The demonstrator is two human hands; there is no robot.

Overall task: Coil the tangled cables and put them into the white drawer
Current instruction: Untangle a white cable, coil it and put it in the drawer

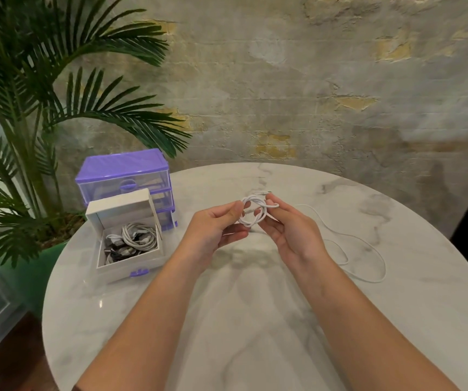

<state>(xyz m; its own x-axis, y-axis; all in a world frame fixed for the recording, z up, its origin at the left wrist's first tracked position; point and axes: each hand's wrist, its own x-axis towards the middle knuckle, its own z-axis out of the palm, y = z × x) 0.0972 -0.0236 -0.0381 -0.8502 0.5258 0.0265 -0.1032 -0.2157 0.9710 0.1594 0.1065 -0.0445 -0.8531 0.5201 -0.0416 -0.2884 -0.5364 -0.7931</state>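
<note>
Above the middle of the round marble table [255, 320], both hands hold a small coil of white cable [255, 213]. My left hand [213, 232] pinches the coil's left side. My right hand [286, 230] grips its right side, thumb on top. The cable's loose tail [368, 255] trails off to the right and lies in wide loops on the table. The white drawer [131, 261] sits pulled out at the table's left, with a purple handle at its front. Several coiled white and dark cables [131, 241] lie inside it.
A purple and clear drawer unit [125, 173] stands behind the white drawer at the table's left edge. A palm plant [29, 108] in a green pot [29, 272] rises beside the table. A rough plaster wall lies behind.
</note>
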